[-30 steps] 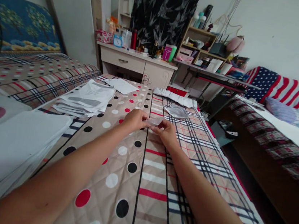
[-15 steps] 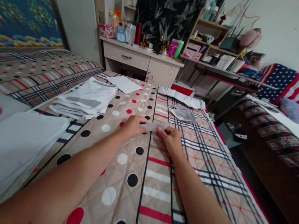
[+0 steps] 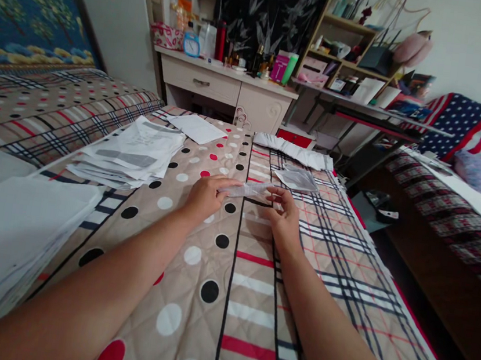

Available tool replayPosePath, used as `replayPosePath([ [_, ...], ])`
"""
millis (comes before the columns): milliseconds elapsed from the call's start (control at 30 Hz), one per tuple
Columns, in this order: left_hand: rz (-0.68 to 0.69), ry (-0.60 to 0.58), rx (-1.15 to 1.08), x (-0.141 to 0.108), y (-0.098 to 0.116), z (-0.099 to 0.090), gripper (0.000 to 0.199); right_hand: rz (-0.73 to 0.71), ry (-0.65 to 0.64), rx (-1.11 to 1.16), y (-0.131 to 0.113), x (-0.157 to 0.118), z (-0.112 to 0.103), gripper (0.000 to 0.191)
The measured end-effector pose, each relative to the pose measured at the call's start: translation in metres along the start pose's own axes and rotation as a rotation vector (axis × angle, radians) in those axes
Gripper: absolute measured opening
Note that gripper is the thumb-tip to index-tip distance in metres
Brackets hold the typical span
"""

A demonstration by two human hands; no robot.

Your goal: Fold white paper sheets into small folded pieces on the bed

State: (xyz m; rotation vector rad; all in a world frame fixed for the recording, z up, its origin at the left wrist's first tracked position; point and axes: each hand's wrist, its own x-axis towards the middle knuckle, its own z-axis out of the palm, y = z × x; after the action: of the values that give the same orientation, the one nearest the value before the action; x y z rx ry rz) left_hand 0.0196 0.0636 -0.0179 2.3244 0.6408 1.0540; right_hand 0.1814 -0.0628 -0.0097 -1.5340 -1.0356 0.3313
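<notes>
A narrow, whitish see-through strip, which looks like a folded plastic bag (image 3: 250, 190), is held crosswise just above the bedspread. My left hand (image 3: 203, 199) pinches its left end between thumb and fingers. At the right end is my right hand (image 3: 285, 213), its thumb and forefinger apart; the fingertips are at the strip's edge, and whether they touch it I cannot tell. Just beyond my right hand lies a flat clear plastic bag (image 3: 297, 179). Behind that is a row of overlapping white folded pieces (image 3: 292, 151).
Left of my hands sits a stack of printed white bags or sheets (image 3: 134, 149), with a white sheet (image 3: 197, 129) behind it. A larger white pile (image 3: 9, 239) is at the near left. Past the patterned bedspread (image 3: 245, 315) stands a cluttered white desk (image 3: 200, 80).
My right thumb and fingers have parted from their pinch on the strip. The left hand still grips the other end and has shifted slightly left. The view has tilted a little.
</notes>
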Motion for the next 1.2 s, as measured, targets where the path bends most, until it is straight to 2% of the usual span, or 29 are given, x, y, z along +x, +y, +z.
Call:
replayPosePath([
  [133, 0.022, -0.015, -0.019, 0.000, 0.000, 0.001, 0.039, -0.125, 0.004, -0.050, -0.004, -0.002, -0.001, 0.026],
  [333, 0.023, -0.044, -0.048, 0.001, 0.001, 0.001, 0.033, -0.147, 0.034, -0.106, -0.001, 0.000, -0.001, 0.021],
  [500, 0.086, -0.062, -0.015, -0.001, 0.002, 0.001, 0.030, -0.068, 0.102, -0.074, 0.002, 0.001, 0.001, 0.021],
  [667, 0.101, -0.139, 0.076, -0.003, 0.008, -0.001, 0.022, 0.041, 0.185, -0.063, 0.012, 0.003, 0.002, 0.022],
  [767, 0.122, -0.160, 0.089, -0.002, 0.009, 0.001, 0.019, 0.054, 0.197, -0.142, 0.014, 0.003, 0.002, 0.019],
  [900, 0.127, -0.115, 0.104, -0.001, 0.002, 0.006, 0.010, -0.018, 0.138, -0.336, 0.008, 0.000, 0.001, 0.024],
  [1000, 0.144, -0.095, 0.073, -0.001, -0.002, 0.009, 0.019, -0.054, 0.076, -0.456, 0.004, -0.001, 0.001, 0.022],
  [1200, 0.094, -0.036, -0.020, 0.001, -0.002, 0.010, 0.022, -0.082, 0.048, -0.507, 0.010, 0.003, 0.001, 0.012],
])
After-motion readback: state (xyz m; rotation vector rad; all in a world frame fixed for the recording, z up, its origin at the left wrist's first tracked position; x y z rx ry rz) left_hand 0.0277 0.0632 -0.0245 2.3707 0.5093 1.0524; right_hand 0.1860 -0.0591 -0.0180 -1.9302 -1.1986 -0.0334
